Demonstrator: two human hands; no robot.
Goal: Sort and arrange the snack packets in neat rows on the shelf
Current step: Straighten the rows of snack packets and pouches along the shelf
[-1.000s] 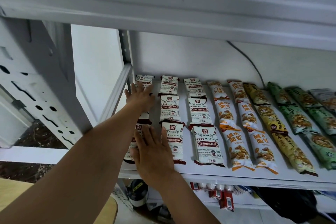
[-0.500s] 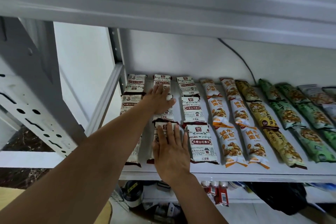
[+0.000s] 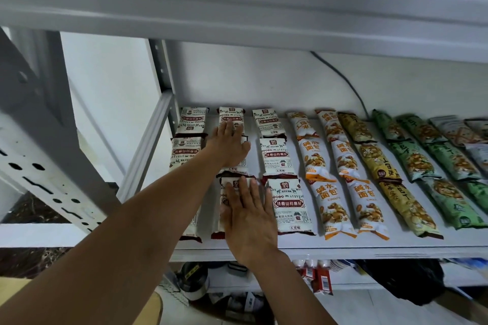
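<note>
White packets (image 3: 276, 155) lay lengthwise front-to-back on shelf (image 3: 369, 248); right grip (image 3: 250, 216), flat, holding nothing, pressed front packet (image 3: 233, 184), left grip (image 3: 228, 148), flat too, middle packet (image 3: 233, 169) directly behind.

A thin grey cable (image 3: 343, 78) is running down the plain white wall (image 3: 237, 79). A grey metal post with holes (image 3: 39, 166) is standing on the left, above dark speckled floor (image 3: 23, 208).

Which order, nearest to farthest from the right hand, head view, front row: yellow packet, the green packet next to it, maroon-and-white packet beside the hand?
All three lie to the right of the right hand:
1. Maroon-and-white packet, directly beside the hand.
2. Yellow packet, further right, mid-row.
3. Green packet, farthest right, just past the yellow one.
</note>
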